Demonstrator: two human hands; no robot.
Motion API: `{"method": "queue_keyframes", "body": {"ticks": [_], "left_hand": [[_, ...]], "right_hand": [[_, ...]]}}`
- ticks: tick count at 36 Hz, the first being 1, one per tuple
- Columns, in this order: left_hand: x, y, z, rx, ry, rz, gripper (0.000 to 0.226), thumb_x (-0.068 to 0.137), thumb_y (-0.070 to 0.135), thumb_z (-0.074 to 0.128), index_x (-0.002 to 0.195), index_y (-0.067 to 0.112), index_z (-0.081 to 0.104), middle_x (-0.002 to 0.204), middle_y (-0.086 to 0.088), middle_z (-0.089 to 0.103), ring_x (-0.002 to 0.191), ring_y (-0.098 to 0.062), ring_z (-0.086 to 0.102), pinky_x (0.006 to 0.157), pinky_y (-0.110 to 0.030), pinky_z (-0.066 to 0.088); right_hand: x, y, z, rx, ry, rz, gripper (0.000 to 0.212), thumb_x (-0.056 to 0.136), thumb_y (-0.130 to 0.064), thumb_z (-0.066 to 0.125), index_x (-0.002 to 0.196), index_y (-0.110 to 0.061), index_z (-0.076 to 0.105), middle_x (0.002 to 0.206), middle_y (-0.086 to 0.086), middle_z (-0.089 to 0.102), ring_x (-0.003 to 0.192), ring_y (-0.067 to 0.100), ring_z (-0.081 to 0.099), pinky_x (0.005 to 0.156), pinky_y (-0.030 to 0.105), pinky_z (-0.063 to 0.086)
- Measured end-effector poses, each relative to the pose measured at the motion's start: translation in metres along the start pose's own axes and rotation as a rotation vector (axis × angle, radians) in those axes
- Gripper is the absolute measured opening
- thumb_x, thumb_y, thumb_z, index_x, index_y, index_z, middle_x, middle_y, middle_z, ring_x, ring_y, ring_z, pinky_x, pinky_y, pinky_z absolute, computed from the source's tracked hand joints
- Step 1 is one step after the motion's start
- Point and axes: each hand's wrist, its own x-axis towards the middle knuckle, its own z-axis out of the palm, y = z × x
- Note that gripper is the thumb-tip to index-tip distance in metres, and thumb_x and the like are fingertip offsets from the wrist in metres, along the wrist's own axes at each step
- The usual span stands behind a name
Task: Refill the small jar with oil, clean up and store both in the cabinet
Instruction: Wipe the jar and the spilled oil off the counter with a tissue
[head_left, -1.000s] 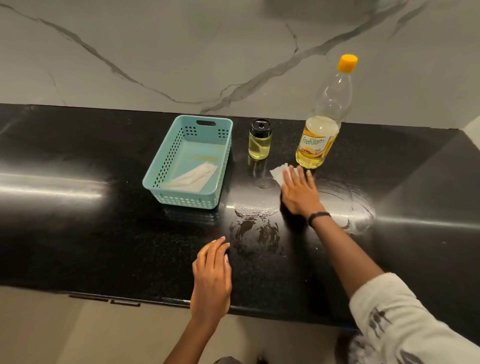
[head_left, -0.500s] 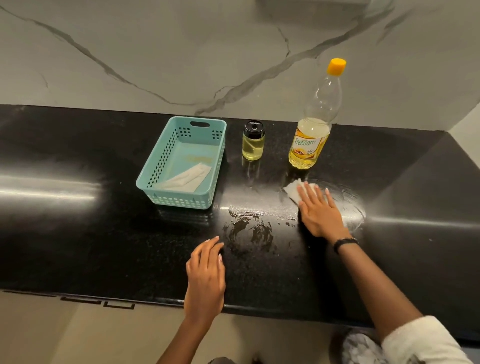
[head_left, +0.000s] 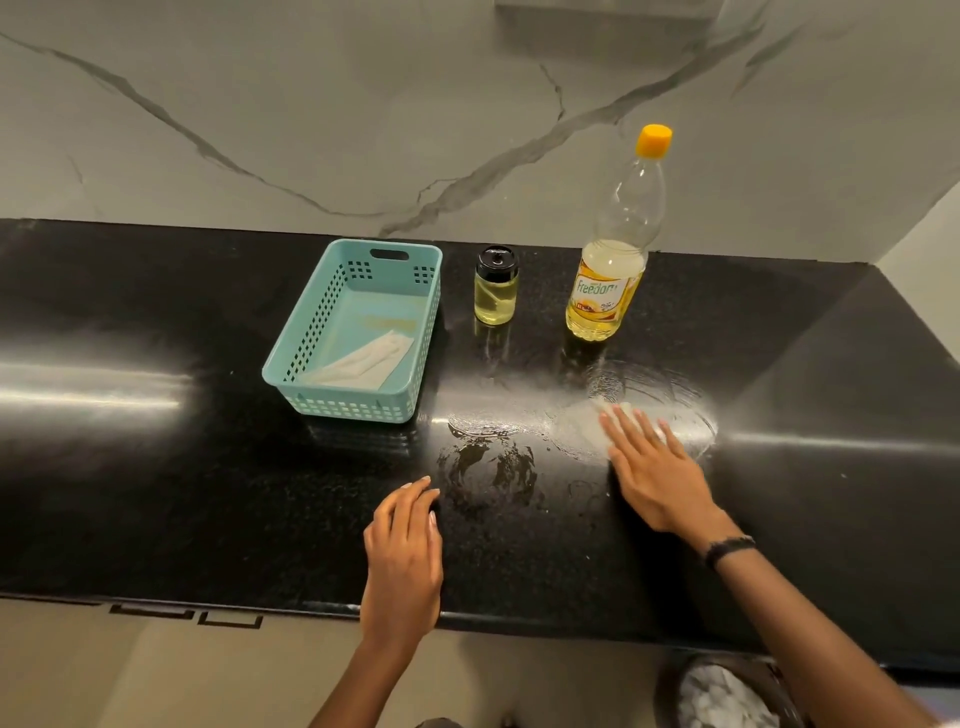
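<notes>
Jar (head_left: 496, 286) stands at 12 o'clock; my flat right hand (head_left: 657, 475) presses tissue (head_left: 621, 410), left hand (head_left: 402, 551) rests relaxed.

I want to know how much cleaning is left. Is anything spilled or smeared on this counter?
Yes. A wet, patchy puddle sits unwiped on the black counter between the hands. Greasy swirl streaks ring the tissue under the right hand, in front of the oil bottle.

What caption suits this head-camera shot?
Right hand wipes oily black countertop with white tissue near yellow-capped oil bottle; left hand rests.
</notes>
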Motion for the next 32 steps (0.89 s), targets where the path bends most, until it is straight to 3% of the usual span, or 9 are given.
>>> {"method": "queue_keyframes", "body": {"ticks": [5,9,12,16,20,23,25,28,32], "left_hand": [[0.001,0.001,0.000,-0.018,0.011,-0.017,0.036,0.096,0.019,0.035,0.120,0.009,0.060,0.129,-0.005,0.056,0.119,-0.021,0.048,0.084,-0.042,0.052],[0.000,0.002,-0.001,-0.019,0.018,-0.012,0.037,0.096,0.019,0.034,0.120,0.009,0.060,0.129,-0.004,0.057,0.118,-0.021,0.048,0.084,-0.040,0.052],[0.000,0.001,-0.001,-0.001,0.012,-0.005,0.038,0.096,0.019,0.033,0.120,0.008,0.060,0.129,-0.005,0.056,0.118,-0.022,0.049,0.084,-0.040,0.052],[0.000,-0.001,0.000,0.037,0.000,0.018,0.039,0.096,0.018,0.031,0.121,0.007,0.059,0.130,-0.007,0.055,0.118,-0.024,0.048,0.085,-0.040,0.052],[-0.001,-0.001,0.000,0.056,-0.016,0.024,0.039,0.095,0.017,0.031,0.122,0.007,0.058,0.131,-0.008,0.054,0.119,-0.025,0.048,0.085,-0.040,0.051],[0.000,0.000,0.000,0.036,-0.012,0.011,0.039,0.096,0.018,0.031,0.122,0.007,0.058,0.131,-0.007,0.055,0.118,-0.025,0.049,0.085,-0.042,0.052],[0.000,0.000,0.000,0.038,-0.012,0.008,0.039,0.096,0.019,0.031,0.122,0.007,0.058,0.131,-0.007,0.055,0.119,-0.025,0.049,0.085,-0.042,0.052],[0.000,0.000,-0.001,0.054,-0.021,0.019,0.039,0.096,0.018,0.031,0.122,0.007,0.059,0.131,-0.007,0.055,0.118,-0.024,0.048,0.084,-0.040,0.051],[0.000,0.001,-0.002,0.043,-0.023,0.016,0.040,0.096,0.018,0.029,0.121,0.007,0.059,0.130,-0.007,0.055,0.118,-0.023,0.048,0.085,-0.038,0.050]], "right_hand": [[0.032,0.012,-0.009,-0.015,-0.020,0.251,0.055,0.102,-0.033,0.007,0.151,-0.016,-0.009,0.160,0.003,-0.011,0.146,0.019,-0.013,0.110,0.038,-0.021],[0.063,-0.014,-0.013,0.060,0.010,0.271,0.057,0.102,-0.029,0.018,0.152,-0.011,-0.002,0.160,0.012,-0.004,0.147,0.030,-0.006,0.114,0.043,-0.015],[0.062,-0.035,-0.011,0.053,0.019,0.159,0.057,0.100,-0.031,0.012,0.152,-0.015,-0.007,0.160,0.009,-0.009,0.147,0.030,-0.008,0.114,0.043,-0.015],[0.024,-0.042,0.003,0.040,0.031,0.007,0.068,0.086,-0.042,-0.016,0.151,-0.023,-0.010,0.159,-0.002,-0.014,0.146,0.019,-0.015,0.112,0.036,-0.026],[-0.029,-0.017,0.011,0.022,0.022,-0.040,0.064,0.088,-0.043,-0.011,0.150,-0.025,-0.009,0.157,-0.007,-0.015,0.145,0.016,-0.017,0.115,0.037,-0.018],[-0.043,0.010,0.009,-0.001,0.035,0.070,0.067,0.086,-0.043,-0.012,0.150,-0.024,-0.004,0.159,-0.006,-0.005,0.146,0.015,-0.009,0.114,0.034,-0.021],[-0.034,0.020,0.005,-0.007,0.022,0.179,0.068,0.086,-0.044,-0.012,0.151,-0.023,-0.007,0.159,-0.005,-0.008,0.146,0.014,-0.008,0.109,0.031,-0.028],[-0.008,0.014,-0.001,0.033,-0.004,0.295,0.056,0.100,-0.035,0.008,0.152,-0.019,-0.005,0.160,0.000,-0.009,0.147,0.019,-0.007,0.114,0.038,-0.016],[0.017,-0.017,-0.005,0.106,-0.008,0.250,0.056,0.102,-0.032,0.013,0.152,-0.018,-0.008,0.160,0.002,-0.011,0.147,0.024,-0.011,0.115,0.039,-0.013]]}}
